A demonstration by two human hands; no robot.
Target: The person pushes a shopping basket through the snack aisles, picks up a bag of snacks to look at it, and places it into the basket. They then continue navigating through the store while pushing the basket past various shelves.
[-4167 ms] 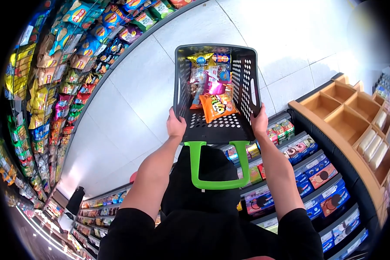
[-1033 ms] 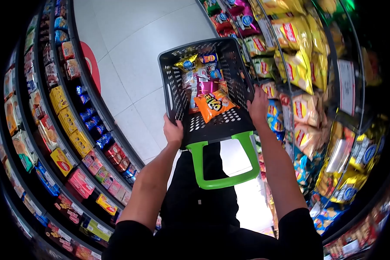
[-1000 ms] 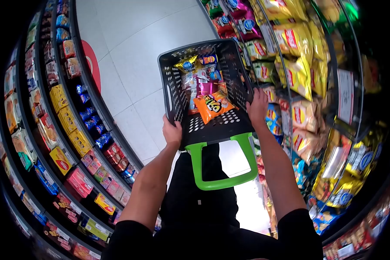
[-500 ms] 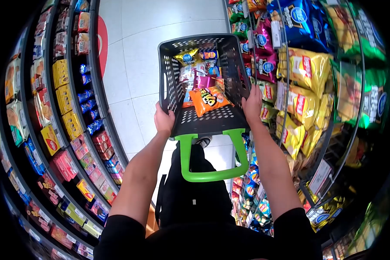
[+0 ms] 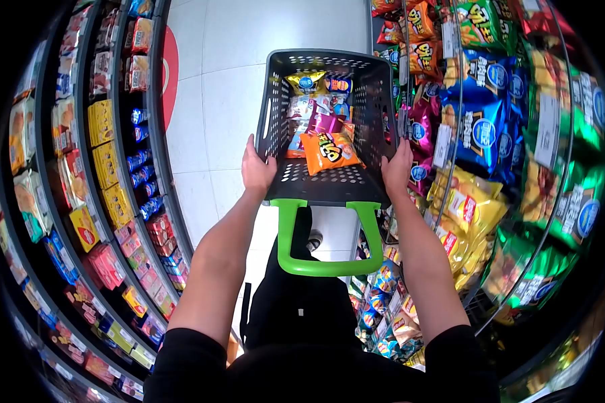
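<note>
A dark grey shopping basket (image 5: 333, 193) with round holes in its walls is held out in front of me. My left hand (image 5: 257, 169) grips its left side, and my right hand (image 5: 397, 168) is closed on the right side. The green handle (image 5: 329, 268) hangs folded down on the side nearest my body. Inside lie an orange snack bag (image 5: 331, 153), a purple packet (image 5: 325, 123) partly under it, a yellow bag (image 5: 306, 82) at the far end and a blue-and-orange packet (image 5: 339, 85). Other packets among them overlap too much to make out.
Shelves of boxed and wrapped sweets (image 5: 103, 124) run along the left. Racks on the right hold blue chip bags (image 5: 480, 131), yellow bags (image 5: 467, 208) and green bags (image 5: 565, 208), close to my right arm. White tiled floor (image 5: 205, 134) stretches ahead, with a shoe (image 5: 314, 240) below the basket.
The racks on the right have slid back toward me as I move along the aisle. The basket sits slightly further right in view, with both hands still on it.
</note>
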